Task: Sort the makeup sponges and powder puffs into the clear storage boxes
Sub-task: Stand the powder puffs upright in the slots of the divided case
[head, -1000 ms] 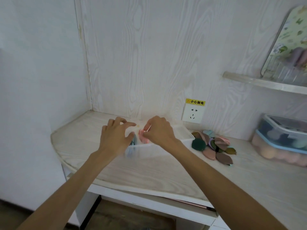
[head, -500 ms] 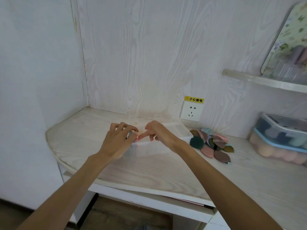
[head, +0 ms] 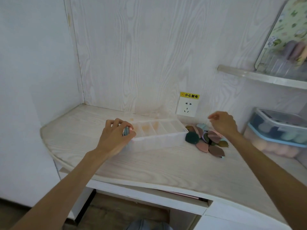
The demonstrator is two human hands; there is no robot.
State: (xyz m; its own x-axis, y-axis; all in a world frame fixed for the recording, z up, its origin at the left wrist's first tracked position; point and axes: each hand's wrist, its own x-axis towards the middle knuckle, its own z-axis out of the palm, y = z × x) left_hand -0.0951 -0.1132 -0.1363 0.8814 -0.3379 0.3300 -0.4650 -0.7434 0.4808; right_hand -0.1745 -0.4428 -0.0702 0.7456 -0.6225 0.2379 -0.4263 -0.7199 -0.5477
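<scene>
A long clear divided storage box [head: 159,138] lies on the pale wooden desk. My left hand [head: 116,138] rests at its left end, fingers pressed on grey-blue and pink puffs [head: 126,131] standing in the end compartment. To the box's right lies a pile of flat powder puffs [head: 206,138] in dark green, pink, mauve and pale blue. My right hand [head: 223,123] hovers just above the back of that pile, fingers loosely curled with nothing in them.
Stacked clear lidded boxes [head: 279,133] holding round sponges stand at the far right. A clear shelf [head: 259,77] above them carries another container. A wall socket [head: 186,107] sits behind the box. The desk's curved front edge [head: 149,181] runs below my arms.
My right hand left the box's left end and moved right, over the puff pile. My left hand stayed on the puffs in the end compartment.
</scene>
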